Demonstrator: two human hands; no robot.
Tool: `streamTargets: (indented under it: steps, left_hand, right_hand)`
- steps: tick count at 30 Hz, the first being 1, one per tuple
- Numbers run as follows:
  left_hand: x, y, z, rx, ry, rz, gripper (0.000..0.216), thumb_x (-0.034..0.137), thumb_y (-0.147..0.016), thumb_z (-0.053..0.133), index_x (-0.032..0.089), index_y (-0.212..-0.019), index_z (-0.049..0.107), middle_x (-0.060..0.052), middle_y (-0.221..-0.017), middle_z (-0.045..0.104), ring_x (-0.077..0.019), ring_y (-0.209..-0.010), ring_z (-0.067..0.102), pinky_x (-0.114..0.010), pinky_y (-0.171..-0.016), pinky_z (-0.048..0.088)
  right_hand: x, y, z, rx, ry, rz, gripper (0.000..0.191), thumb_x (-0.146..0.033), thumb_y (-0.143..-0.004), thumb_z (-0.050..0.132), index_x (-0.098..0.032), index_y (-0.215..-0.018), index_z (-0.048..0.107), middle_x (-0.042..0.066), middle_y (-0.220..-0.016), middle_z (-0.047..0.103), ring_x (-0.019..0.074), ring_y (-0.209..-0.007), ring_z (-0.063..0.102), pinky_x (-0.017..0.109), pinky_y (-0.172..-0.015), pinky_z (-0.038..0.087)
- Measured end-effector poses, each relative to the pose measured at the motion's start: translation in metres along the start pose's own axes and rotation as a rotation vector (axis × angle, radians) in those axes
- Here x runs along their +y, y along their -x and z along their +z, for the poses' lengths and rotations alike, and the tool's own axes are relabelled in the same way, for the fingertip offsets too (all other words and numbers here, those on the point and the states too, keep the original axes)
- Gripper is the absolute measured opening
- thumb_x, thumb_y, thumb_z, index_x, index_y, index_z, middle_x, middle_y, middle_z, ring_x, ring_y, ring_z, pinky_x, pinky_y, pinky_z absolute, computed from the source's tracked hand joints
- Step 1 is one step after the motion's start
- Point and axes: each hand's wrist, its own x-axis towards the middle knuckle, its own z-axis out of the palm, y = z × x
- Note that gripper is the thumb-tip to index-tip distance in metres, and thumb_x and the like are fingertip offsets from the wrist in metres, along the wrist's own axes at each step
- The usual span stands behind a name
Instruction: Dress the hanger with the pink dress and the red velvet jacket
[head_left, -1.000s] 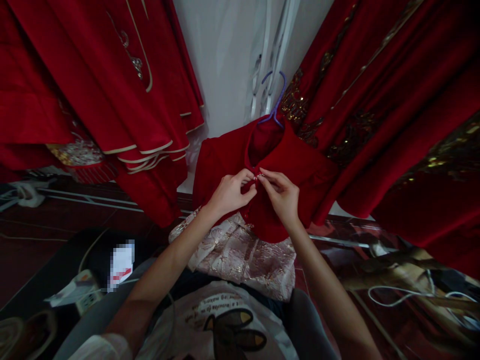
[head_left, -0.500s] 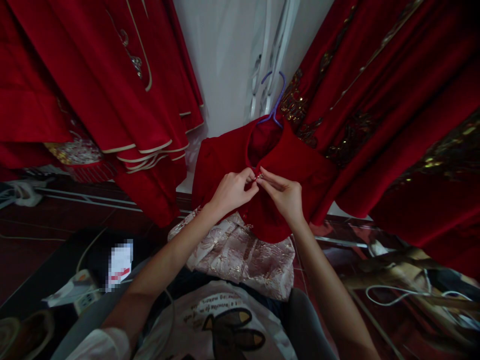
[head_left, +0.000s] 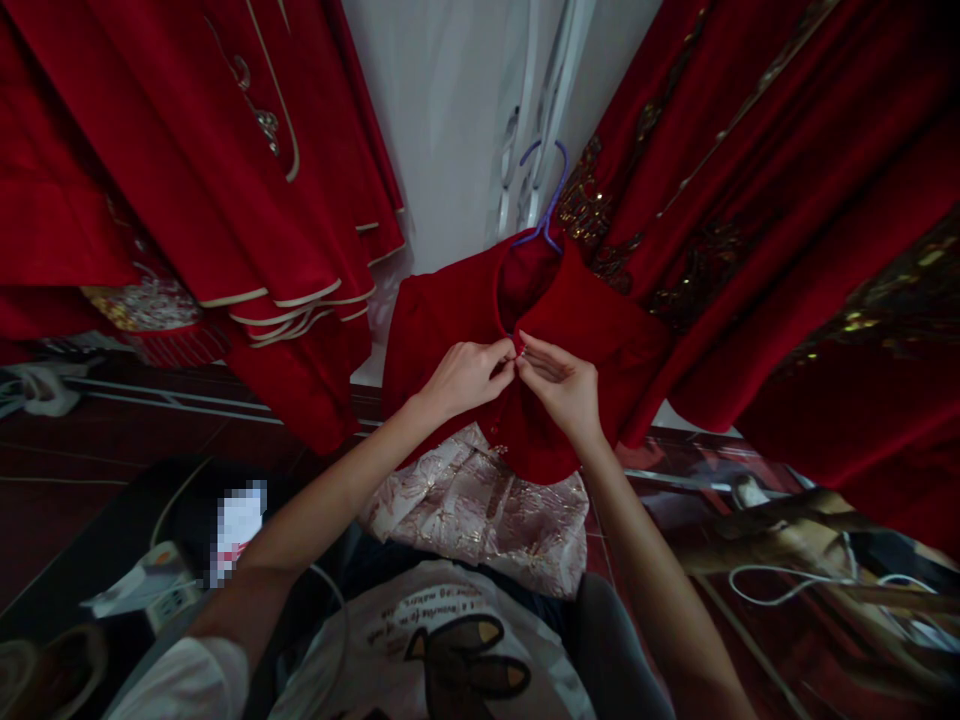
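A red jacket (head_left: pixel 442 300) hangs from a purple hanger (head_left: pixel 556 195), its lower part draped over the pale pink patterned cloth on my lap. My left hand (head_left: pixel 471 376) is closed in a pinch on the jacket's front edge, just below the neck opening. Facing it, my right hand (head_left: pixel 562 382) pinches the opposite front edge with thumb and forefinger. Something small and shiny shows at the right fingertips; its kind is too small to tell. The fingertips of both hands almost meet. Below them, small metallic decoration (head_left: pixel 498 449) sits near the hem.
Red garments with pale piping (head_left: pixel 300 230) hang at left; red garments with gold sequins (head_left: pixel 757 250) hang at right. A white cabinet (head_left: pixel 435 120) stands behind. The pink patterned cloth (head_left: pixel 480 520) covers my lap. At lower left lies a power strip (head_left: pixel 171 590); wooden pieces (head_left: pixel 787 545) are at right.
Both hands stay at the jacket's front, with slight finger movement. The small shiny thing between the fingertips shows less now. The view has shifted slightly.
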Motion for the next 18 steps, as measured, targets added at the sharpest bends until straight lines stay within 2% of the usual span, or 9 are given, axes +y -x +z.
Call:
streamTargets:
  steps: [3, 6, 8, 10, 12, 13, 15, 18]
  left_hand:
    - [0.0, 0.006, 0.01, 0.055, 0.166, -0.07, 0.014, 0.023, -0.09, 0.053, 0.02, -0.098, 0.063, -0.004, -0.091, 0.074, -0.0166, -0.082, 0.072, -0.028, -0.077, 0.058]
    - [-0.001, 0.017, 0.018, 0.108, 0.349, -0.167, 0.021, 0.023, -0.092, 0.047, 0.021, -0.108, 0.062, -0.006, -0.104, 0.073, -0.0161, -0.093, 0.072, -0.028, -0.077, 0.06]
    - [-0.003, 0.025, 0.018, 0.116, 0.451, -0.221, 0.025, 0.025, -0.095, 0.044, 0.021, -0.109, 0.063, -0.006, -0.107, 0.072, -0.0153, -0.094, 0.071, -0.027, -0.077, 0.06]
    - [-0.007, 0.033, 0.012, 0.133, 0.488, -0.26, 0.025, 0.028, -0.096, 0.043, 0.02, -0.106, 0.065, -0.006, -0.104, 0.073, -0.0142, -0.088, 0.072, -0.027, -0.076, 0.061]
    - [-0.014, 0.042, 0.002, 0.172, 0.454, -0.298, 0.025, 0.032, -0.096, 0.046, 0.019, -0.102, 0.066, -0.005, -0.098, 0.074, -0.0134, -0.08, 0.072, -0.026, -0.075, 0.06]
    - [-0.019, 0.047, -0.003, 0.196, 0.427, -0.317, 0.024, 0.033, -0.095, 0.048, 0.019, -0.1, 0.066, -0.005, -0.096, 0.074, -0.0133, -0.078, 0.072, -0.026, -0.075, 0.06]
    - [-0.029, 0.056, -0.014, 0.234, 0.393, -0.356, 0.023, 0.035, -0.093, 0.051, 0.018, -0.098, 0.067, -0.005, -0.093, 0.075, -0.0137, -0.079, 0.072, -0.026, -0.075, 0.059]
    - [-0.043, 0.069, -0.023, 0.276, 0.386, -0.399, 0.023, 0.035, -0.092, 0.053, 0.017, -0.095, 0.067, -0.005, -0.092, 0.074, -0.0143, -0.08, 0.071, -0.027, -0.075, 0.059]
  right_hand:
    - [0.0, 0.005, 0.007, 0.024, 0.11, -0.082, 0.045, -0.029, -0.085, 0.061, -0.025, -0.13, 0.06, 0.007, -0.124, 0.064, 0.0188, -0.108, 0.064, 0.04, -0.098, 0.053]
    - [0.003, 0.019, 0.016, 0.011, 0.241, -0.171, 0.068, -0.022, -0.082, 0.06, -0.03, -0.146, 0.04, 0.008, -0.142, 0.048, 0.0218, -0.124, 0.052, 0.043, -0.105, 0.046]
    - [0.009, 0.031, 0.017, -0.009, 0.311, -0.179, 0.086, -0.017, -0.077, 0.061, -0.03, -0.153, 0.023, 0.01, -0.15, 0.037, 0.023, -0.124, 0.05, 0.042, -0.102, 0.048]
    - [0.015, 0.039, 0.008, -0.046, 0.381, -0.128, 0.092, -0.013, -0.076, 0.058, -0.028, -0.155, 0.015, 0.014, -0.148, 0.037, 0.0219, -0.112, 0.057, 0.039, -0.089, 0.054]
    - [0.019, 0.04, -0.01, -0.116, 0.457, -0.039, 0.085, -0.013, -0.076, 0.056, -0.025, -0.153, 0.022, 0.015, -0.131, 0.053, 0.0186, -0.091, 0.063, 0.034, -0.075, 0.055]
    - [0.018, 0.039, -0.021, -0.157, 0.497, 0.015, 0.079, -0.014, -0.076, 0.055, -0.023, -0.15, 0.03, 0.012, -0.115, 0.062, 0.0169, -0.08, 0.064, 0.032, -0.07, 0.054]
    - [0.012, 0.036, -0.047, -0.194, 0.532, 0.086, 0.065, -0.017, -0.078, 0.057, -0.02, -0.141, 0.041, 0.004, -0.09, 0.067, 0.0147, -0.068, 0.063, 0.029, -0.065, 0.053]
    - [-0.006, 0.033, -0.08, -0.115, 0.594, 0.102, 0.041, -0.025, -0.081, 0.06, -0.021, -0.122, 0.058, 0.003, -0.085, 0.068, 0.0139, -0.063, 0.062, 0.025, -0.056, 0.049]
